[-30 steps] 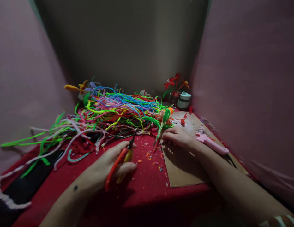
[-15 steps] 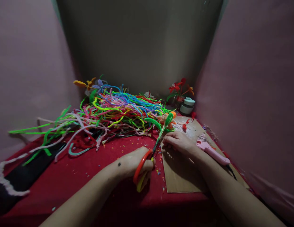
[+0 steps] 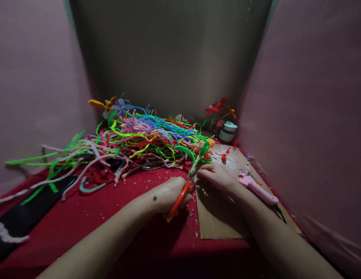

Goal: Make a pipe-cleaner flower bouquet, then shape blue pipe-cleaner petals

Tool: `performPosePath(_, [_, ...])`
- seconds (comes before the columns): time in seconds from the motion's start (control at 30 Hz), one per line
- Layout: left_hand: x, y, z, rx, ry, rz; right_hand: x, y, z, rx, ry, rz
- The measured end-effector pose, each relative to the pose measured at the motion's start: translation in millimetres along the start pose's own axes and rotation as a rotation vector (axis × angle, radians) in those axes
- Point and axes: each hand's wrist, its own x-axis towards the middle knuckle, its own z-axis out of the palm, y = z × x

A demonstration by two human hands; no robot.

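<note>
Head view: the left hand (image 3: 174, 193) has its grip closed around red-handled scissors (image 3: 180, 199), whose dark blades reach the lower stem of a fuzzy green-and-peach flower (image 3: 204, 149). This flower lies between the pile of chenille stems (image 3: 157, 133) and the cardboard sheet (image 3: 221, 217). The right hand (image 3: 216, 176) has curled fingers beside the stem; whether its grip pinches the stem cannot be told. Progress, as judged: petals and looped leaf are formed and joined; the lower stem appears under trimming, with no completed cut discernible. Red flowers (image 3: 213, 109) stand assembled behind. Materials: soft, bendable fuzzy strands, flat matte cardboard, a smooth pink plastic glue gun (image 3: 257, 188) and a red cloth-covered surface (image 3: 101, 201) flecked with fibre clippings.
</note>
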Motion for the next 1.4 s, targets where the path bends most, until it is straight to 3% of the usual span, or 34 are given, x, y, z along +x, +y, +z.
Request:
performPosePath(0.13, [-10.2, -1.8, -7.0, 0.233, -0.043, 0.029, 0.2, 1.1, -1.9, 0.085, 0.012, 0.041])
performPosePath(0.27, [-28.2, -7.0, -32.6, 0.298, -0.098, 0.057, -1.5, -1.3, -2.9, 0.243, 0.039, 0.025])
performPosePath(0.33, [-33.6, -16.1, -46.3, 0.438, -0.013, 0.049, -3.9, -5.1, -2.6, 0.389, 0.027, 0.011])
performPosePath(0.43, [-34.8, -34.0, -59.2, 0.726, 0.184, -0.141, -8.8, -11.2, -1.8, 0.584, -0.030, -0.030])
performPosePath(0.5, [-32.6, -42.8, -62.4, 0.823, 0.197, -0.232, -12.1, -13.8, -1.3, 0.653, -0.065, -0.064])
performPosePath(0.57, [-29.3, -44.3, -62.4, 0.831, 0.227, -0.233, -14.8, -15.3, -0.8, 0.676, -0.091, -0.101])
performPosePath(0.67, [-22.4, -29.2, -58.3, 0.668, 0.364, -0.083, -17.6, -16.7, 0.9, 0.698, -0.101, -0.155])
performPosePath(0.7, [-19.6, -20.2, -56.0, 0.542, 0.369, 0.027, -18.2, -17.2, 1.7, 0.715, -0.100, -0.171])
performPosePath(0.77, [-13.5, -0.3, -50.6, 0.242, 0.296, 0.185, -19.0, -17.9, 3.3, 0.756, -0.095, -0.198])
performPosePath(0.83, [-6.8, 16.6, -44.6, -0.055, 0.229, 0.253, -19.1, -17.9, 4.5, 0.784, -0.097, -0.213])
performPosePath(0.97, [5.5, 26.0, -32.8, -0.275, 0.276, 0.323, -17.8, -15.5, 4.9, 0.774, -0.079, -0.213])
performPosePath(1.13, [11.8, 13.8, -20.5, -0.184, 0.465, 0.516, -16.4, -13.0, 4.9, 0.768, -0.061, -0.168])
performPosePath(1.27, [13.9, 8.9, -9.2, 0.190, 0.620, 0.647, -16.8, -12.5, 5.0, 0.745, -0.062, -0.149])
performPosePath(1.4, [18.7, 3.7, 2.8, 0.516, 0.753, 0.654, -16.8, -11.9, 4.3, 0.698, -0.066, -0.110])
